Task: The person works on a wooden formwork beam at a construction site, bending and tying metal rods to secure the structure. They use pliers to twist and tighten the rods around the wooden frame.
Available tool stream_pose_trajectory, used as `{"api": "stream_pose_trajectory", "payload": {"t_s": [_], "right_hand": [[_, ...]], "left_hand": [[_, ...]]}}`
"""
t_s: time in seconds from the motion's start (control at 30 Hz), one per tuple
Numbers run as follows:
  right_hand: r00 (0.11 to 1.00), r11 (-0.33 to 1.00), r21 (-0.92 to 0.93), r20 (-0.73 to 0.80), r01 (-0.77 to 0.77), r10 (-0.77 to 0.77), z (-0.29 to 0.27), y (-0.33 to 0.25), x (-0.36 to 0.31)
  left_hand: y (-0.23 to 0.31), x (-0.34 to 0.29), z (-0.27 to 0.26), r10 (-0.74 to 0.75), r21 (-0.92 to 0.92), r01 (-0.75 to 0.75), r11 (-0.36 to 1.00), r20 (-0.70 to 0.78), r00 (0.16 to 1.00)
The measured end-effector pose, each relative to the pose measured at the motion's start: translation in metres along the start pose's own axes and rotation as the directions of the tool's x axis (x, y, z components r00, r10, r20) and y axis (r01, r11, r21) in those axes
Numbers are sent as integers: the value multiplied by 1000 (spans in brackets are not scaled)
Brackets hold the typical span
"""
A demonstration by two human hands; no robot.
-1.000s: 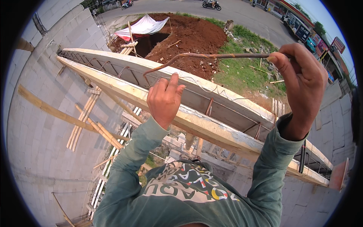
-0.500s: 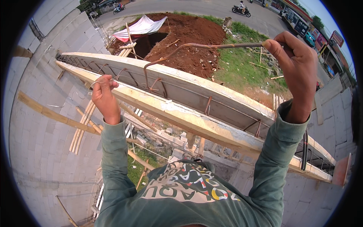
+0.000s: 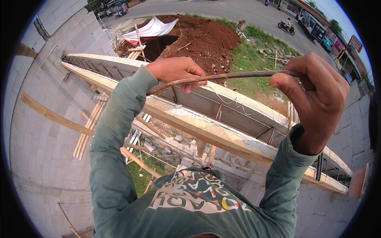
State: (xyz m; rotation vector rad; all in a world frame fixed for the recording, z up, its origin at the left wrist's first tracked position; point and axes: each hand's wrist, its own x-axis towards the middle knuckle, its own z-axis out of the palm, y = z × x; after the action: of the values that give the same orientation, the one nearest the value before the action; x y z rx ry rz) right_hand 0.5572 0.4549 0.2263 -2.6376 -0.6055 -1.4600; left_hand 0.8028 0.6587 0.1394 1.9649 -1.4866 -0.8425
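My right hand (image 3: pixel 315 95) is closed around the end of a bent, rusty steel rod (image 3: pixel 246 74), holding it up above the far side of a long wooden form (image 3: pixel 206 125). The rod slopes down leftward, in front of my left fingers, toward the form. My left hand (image 3: pixel 178 73) reaches across over the form with its fingers pinched. Thin pale wire (image 3: pixel 222 99) trails rightward from those fingers, over the form's far board. Inside the form, rusty steel bars and stirrups (image 3: pixel 220 110) show. The rod's lower end is hidden behind my left sleeve.
Grey block walls (image 3: pixel 47 142) rise at the left. Bamboo poles (image 3: pixel 55 115) and rubble (image 3: pixel 186 160) lie below the form. Beyond it are a red soil mound (image 3: pixel 210 43), a pale tarp (image 3: pixel 152 29), grass and a road with a motorcycle (image 3: pixel 285 27).
My left hand has moved right and across the form to the rod, bringing the wire along. My right hand has shifted slightly right and down, with the rod swinging lower.
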Motion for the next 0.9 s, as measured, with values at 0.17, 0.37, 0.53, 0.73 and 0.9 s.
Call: {"api": "stream_pose_trajectory", "payload": {"t_s": [0.17,0.37,0.53,0.73,0.9], "right_hand": [[996,996,1,-9,-92,92,7,10,-4],[980,980,-43,-47,-195,193,16,23,-3],[956,956,-34,-41,-290,289,18,23,-3],[945,952,-20,-129,-305,300,24,31,-3],[923,933,-22,-155,-359,351,39,54,-9]], "left_hand": [[-23,-14,-11,138,-485,-199,852,-159,978],[-40,-56,26,112,105,-280,954,-994,7],[-37,-33,117,517,571,26,820,-760,395],[-60,-10,137,153,416,182,891,-653,742],[-76,-10,150,147,457,171,873,-579,802]]}}
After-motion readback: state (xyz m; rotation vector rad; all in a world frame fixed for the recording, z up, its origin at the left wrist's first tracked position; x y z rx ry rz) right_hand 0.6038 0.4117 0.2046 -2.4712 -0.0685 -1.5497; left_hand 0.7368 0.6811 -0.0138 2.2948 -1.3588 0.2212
